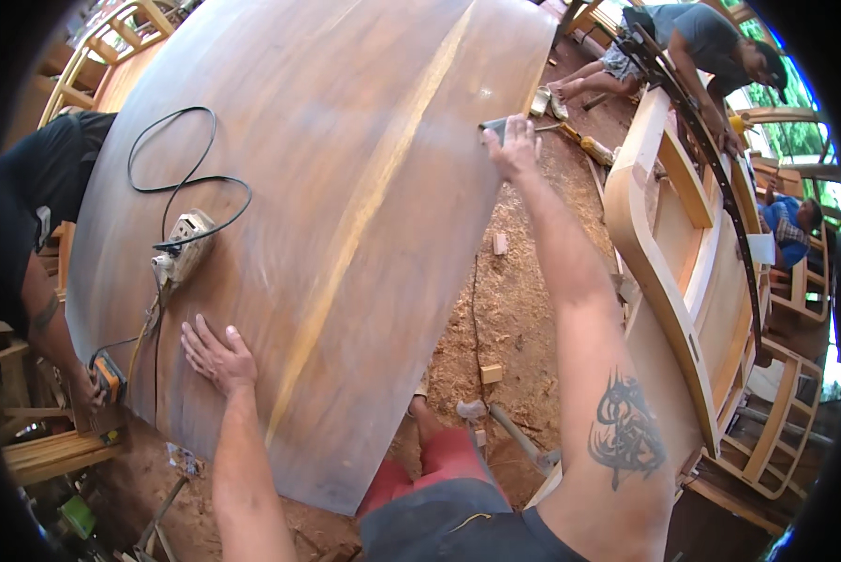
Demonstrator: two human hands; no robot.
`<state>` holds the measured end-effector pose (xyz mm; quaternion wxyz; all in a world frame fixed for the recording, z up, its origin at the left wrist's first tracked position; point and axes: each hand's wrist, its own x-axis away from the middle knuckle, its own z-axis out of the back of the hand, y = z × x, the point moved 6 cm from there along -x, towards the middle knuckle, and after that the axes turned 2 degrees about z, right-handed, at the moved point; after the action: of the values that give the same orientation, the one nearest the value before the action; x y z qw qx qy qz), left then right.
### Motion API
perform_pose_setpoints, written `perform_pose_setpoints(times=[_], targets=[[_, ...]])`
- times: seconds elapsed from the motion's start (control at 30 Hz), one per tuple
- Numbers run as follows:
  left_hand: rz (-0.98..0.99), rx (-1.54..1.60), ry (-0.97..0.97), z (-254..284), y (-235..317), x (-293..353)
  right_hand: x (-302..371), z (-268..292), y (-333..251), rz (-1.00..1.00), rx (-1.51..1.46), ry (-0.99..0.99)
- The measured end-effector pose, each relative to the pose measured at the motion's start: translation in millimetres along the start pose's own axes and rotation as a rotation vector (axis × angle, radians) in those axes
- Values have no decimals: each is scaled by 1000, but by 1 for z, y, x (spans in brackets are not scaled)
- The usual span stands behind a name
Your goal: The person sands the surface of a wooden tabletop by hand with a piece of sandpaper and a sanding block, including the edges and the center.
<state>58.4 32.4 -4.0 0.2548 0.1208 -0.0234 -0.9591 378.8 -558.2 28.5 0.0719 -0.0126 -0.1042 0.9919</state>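
A large brown wooden tabletop (280,253) with a pale yellow streak down its length lies in front of me, hazy as if dusted. My left hand (219,354) rests flat on its near left part, fingers spread, holding nothing. At the far right edge of the wood, my right hand (514,150) is closed over a small dark sanding block (493,128) pressed to the surface. Most of the block is hidden under the fingers. A power strip (188,245) with a looped black cord lies on the tabletop, beyond my left hand.
At the left edge a co-worker's hand (85,389) holds an orange-and-grey power tool (110,377). Wood shavings cover the floor (523,300), with a hammer (509,426) near my legs. A curved wooden frame (641,215) stands at right; another person (711,47) bends over it.
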Motion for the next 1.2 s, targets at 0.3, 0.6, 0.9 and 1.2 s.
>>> perform_pose_setpoints(times=[0.3, 0.6, 0.9, 1.2], targets=[[9, -67, 21, 20, -28, 2, 176, -45, -67, 319, -51, -64], [-55, 0, 14, 18, -10, 6, -17, -17, -10, 45, 67, -40], [-47, -39, 38, 29, -15, 2, 60, -39, -35, 316, 33, -23], [-69, -4, 72, 29, -19, 1, 64, -49, -46, 295, 33, -1]])
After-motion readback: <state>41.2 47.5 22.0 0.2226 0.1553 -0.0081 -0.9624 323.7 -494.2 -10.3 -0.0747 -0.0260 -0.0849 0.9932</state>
